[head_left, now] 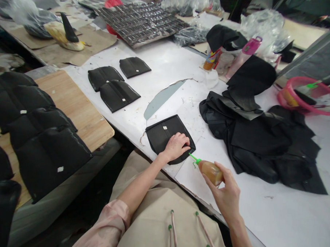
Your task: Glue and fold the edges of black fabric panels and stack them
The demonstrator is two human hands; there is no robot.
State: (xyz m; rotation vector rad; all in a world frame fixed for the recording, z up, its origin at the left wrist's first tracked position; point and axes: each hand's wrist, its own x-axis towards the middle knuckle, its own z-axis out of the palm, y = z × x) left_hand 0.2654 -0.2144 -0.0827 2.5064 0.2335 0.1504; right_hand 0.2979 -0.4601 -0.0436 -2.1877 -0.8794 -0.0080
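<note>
A black sewn panel [158, 138] with a small white tag lies on the white table in front of me. My left hand [177, 145] rests on it near its right edge, fingers curled in and pressed together at the panel's border. In my right hand [225, 188] is a squeeze bottle [211, 172] of amber liquid, likely glue, gripped around its body and tilted. Its thin green nozzle [194, 157] points at the panel's edge, close to my left fingertips. A loose green cap strap hangs beneath the nozzle.
Similar black panels [120, 94] lie farther back, and others overlap on a wooden board [71, 102] at left. Black fabric pieces [258, 137] are heaped at right, by a pink basket [298, 106]. A pink bottle [244, 56] stands behind. The table's front edge [197, 196] runs before me.
</note>
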